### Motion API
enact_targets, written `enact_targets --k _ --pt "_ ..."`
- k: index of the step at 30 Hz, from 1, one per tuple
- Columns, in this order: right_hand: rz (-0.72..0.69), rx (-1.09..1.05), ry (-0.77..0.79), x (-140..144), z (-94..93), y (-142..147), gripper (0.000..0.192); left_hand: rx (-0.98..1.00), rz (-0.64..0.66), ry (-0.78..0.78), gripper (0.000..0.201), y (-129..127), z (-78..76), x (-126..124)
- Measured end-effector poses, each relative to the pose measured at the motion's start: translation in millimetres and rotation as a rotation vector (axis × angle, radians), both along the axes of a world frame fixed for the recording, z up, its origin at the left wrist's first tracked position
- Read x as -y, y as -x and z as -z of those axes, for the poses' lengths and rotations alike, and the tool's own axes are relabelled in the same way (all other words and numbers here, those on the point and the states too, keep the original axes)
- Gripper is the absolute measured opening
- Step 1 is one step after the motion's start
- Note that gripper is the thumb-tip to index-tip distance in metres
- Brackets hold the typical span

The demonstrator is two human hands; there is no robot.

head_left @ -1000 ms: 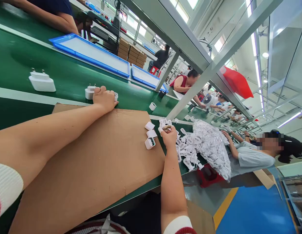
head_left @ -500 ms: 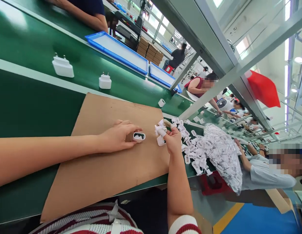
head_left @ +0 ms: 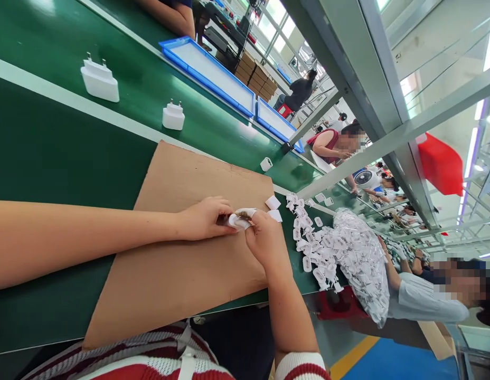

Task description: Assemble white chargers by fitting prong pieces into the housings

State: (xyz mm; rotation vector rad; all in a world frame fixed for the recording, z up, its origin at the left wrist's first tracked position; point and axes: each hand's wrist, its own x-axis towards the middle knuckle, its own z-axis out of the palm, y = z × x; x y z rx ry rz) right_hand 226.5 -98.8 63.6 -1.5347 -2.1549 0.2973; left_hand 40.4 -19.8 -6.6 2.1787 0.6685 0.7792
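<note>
Green conveyor belting [head_left: 50, 153] runs along a busy factory line, and a flat brown cardboard sheet [head_left: 181, 264] lies on it as the work mat. Over the far edge of that cardboard, both hands meet on one small white plastic charger shell [head_left: 237, 218]. The left hand [head_left: 203, 217] comes in from the near-left side and pinches the shell's left end, fingers curled shut around it. The right hand [head_left: 264, 243] rises from below the shell, its taped fingertips [head_left: 248, 213] closed over the shell's right end. The shell's long axis lies roughly left to right between the two grips, touching both hands equally, so neither hand is nearer.

Just past the cardboard's right corner lie two loose white square caps [head_left: 273, 207], and beyond them a scattered heap of small white plastic parts [head_left: 308, 237] beside a clear bag full of the same [head_left: 359, 258]. Well beyond the cardboard's far edge, two finished white plug adapters [head_left: 99, 82] stand on the belt, pins up. Nothing lies between the hands and the caps.
</note>
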Motion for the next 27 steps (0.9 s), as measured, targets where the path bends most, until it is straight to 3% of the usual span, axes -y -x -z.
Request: enact_targets --k 8,12,16,21,27 --pt "0.012 0.082 -0.070 -2.8 6.4 -4.6 0.037 0.019 0.001 -0.006 0.035 -0.3 0.2 -0.6" --pt "-0.042 0.178 -0.116 -5.3 10.8 -3.7 0.037 0.016 -0.003 -0.020 0.037 -0.2 0.6 -0.8" --pt "0.001 0.302 -0.161 -7.3 14.6 2.5 0.032 0.005 -0.004 -0.038 0.040 -0.7 2.2 -0.9" --pt "0.019 0.354 -0.118 -5.8 9.4 5.4 0.028 0.000 -0.017 0.004 0.043 -2.0 -0.5 0.7" --pt "0.021 0.253 -0.025 -11.2 7.8 0.9 0.036 -0.030 -0.026 0.050 0.047 -1.9 -3.8 -0.1"
